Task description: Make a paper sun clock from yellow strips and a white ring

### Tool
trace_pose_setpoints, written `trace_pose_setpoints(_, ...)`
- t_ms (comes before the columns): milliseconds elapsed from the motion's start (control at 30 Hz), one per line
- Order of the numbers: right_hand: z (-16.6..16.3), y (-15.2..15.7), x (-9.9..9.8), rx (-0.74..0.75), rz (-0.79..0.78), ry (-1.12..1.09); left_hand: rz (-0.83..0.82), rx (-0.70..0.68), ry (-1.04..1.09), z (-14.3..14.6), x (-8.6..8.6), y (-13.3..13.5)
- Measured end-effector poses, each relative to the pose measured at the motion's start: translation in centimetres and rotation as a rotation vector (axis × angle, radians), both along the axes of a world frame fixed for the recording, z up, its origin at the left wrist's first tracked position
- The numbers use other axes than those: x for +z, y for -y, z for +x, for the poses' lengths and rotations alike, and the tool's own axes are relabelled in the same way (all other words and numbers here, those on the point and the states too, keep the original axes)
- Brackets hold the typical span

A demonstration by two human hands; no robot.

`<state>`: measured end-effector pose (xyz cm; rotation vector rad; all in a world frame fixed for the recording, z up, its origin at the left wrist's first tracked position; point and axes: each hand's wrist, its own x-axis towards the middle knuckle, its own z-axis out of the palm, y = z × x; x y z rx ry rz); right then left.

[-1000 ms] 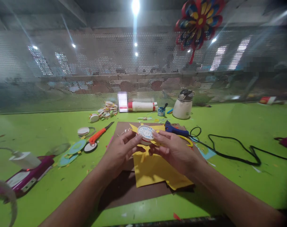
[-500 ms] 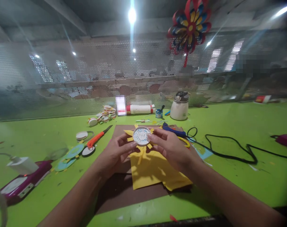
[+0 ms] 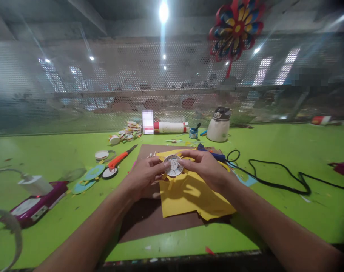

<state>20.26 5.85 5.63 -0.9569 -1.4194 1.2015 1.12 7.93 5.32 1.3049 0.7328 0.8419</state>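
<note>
Between my two hands is a small round white disc (image 3: 174,166) with dark printed marks and yellow paper rays around its rim. My left hand (image 3: 147,174) grips it at the left, with the thumb over the edge of its face. From the right, my right hand (image 3: 204,166) pinches it, thumb on the face and index finger along the top. Most of the rays are hidden by the fingers. Under the hands lies yellow paper (image 3: 185,202) on a brown board (image 3: 140,223).
Left of the board are an orange-handled knife (image 3: 118,161), blue-green paper rings (image 3: 94,171) and a purple power strip (image 3: 57,192). On the right, a blue glue gun (image 3: 214,154) trails a black cord. Behind stand a small blue jar (image 3: 193,133) and a white pot (image 3: 218,128).
My view has shifted slightly. The disc has tilted and its yellow rays show less. My left thumb now reaches farther over the disc's face.
</note>
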Motion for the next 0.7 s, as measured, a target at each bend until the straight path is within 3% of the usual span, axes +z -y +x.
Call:
trace_pose_setpoints(133,-0.1,-0.1,-0.1,0.010,-0.012,-0.043,-0.025,0.035,-0.006,0.2,-0.1,0.2)
trace_pose_setpoints(367,-0.5,0.3,0.1,-0.033,-0.020,-0.179,-0.089,0.020,0.184,0.9,-0.1,0.7)
trace_pose_setpoints(533,-0.6,0.1,0.0,-0.089,-0.011,-0.232,-0.107,-0.036,0.168,1.0,-0.2,0.9)
trace_pose_setpoints(700,-0.3,0.0,0.2,-0.092,-0.009,-0.132,-0.048,-0.080,0.063,0.9,-0.4,0.8)
